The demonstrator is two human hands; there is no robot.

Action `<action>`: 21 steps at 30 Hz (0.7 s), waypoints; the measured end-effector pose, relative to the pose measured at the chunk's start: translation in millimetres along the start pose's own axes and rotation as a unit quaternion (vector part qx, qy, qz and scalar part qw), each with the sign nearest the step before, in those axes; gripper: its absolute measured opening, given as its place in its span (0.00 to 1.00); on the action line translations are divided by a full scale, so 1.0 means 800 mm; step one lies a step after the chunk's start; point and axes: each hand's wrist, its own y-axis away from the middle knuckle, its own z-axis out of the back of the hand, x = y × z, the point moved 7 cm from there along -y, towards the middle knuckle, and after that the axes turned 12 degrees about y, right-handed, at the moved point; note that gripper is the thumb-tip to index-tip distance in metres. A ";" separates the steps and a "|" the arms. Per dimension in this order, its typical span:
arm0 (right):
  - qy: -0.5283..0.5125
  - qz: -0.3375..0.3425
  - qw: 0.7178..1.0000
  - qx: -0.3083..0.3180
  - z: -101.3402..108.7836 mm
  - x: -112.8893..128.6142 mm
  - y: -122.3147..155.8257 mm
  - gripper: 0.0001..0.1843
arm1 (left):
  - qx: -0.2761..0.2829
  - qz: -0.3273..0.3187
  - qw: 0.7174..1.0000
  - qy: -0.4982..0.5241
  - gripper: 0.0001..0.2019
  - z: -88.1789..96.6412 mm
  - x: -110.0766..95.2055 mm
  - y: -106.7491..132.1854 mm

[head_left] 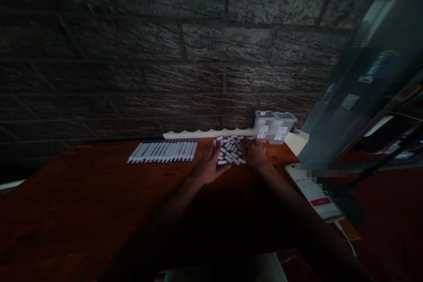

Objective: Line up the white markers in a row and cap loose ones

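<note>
Presently, the left hand point(209, 166), thumb spread from its fingers, borders a loose heap of short white pieces point(231, 150); the right hand point(256, 153) covers the opposite edge, grip indeterminable. Left of the left hand, white markers point(168, 150) lie aligned. Judgement: row arranged, heap unarranged. Beyond the right hand: clear containers point(280, 121).

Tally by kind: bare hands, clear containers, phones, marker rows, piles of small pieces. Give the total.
Bare hands, left hand and right hand: 2
Clear containers: 2
Phone: 1
Marker row: 1
Pile of small pieces: 1
Total: 7
</note>
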 end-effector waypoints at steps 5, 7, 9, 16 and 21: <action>-0.025 0.108 0.993 -0.041 0.000 0.024 -0.012 0.25 | 0.002 0.000 1.000 0.004 0.45 0.000 -0.001 -0.001; -0.006 0.100 0.994 -0.033 -0.006 0.024 -0.017 0.25 | 0.001 0.005 1.000 0.004 0.45 0.000 -0.001 -0.001; -0.010 0.117 0.993 -0.022 -0.010 0.028 -0.019 0.25 | -0.002 0.002 1.000 0.003 0.46 0.001 -0.003 -0.002; -0.022 0.108 0.994 -0.007 -0.009 0.024 -0.015 0.23 | -0.009 -0.014 1.000 0.001 0.45 -0.001 -0.005 -0.004; -0.071 0.165 0.983 -0.042 -0.003 0.028 -0.012 0.25 | -0.018 0.003 1.000 0.003 0.45 -0.003 0.001 -0.003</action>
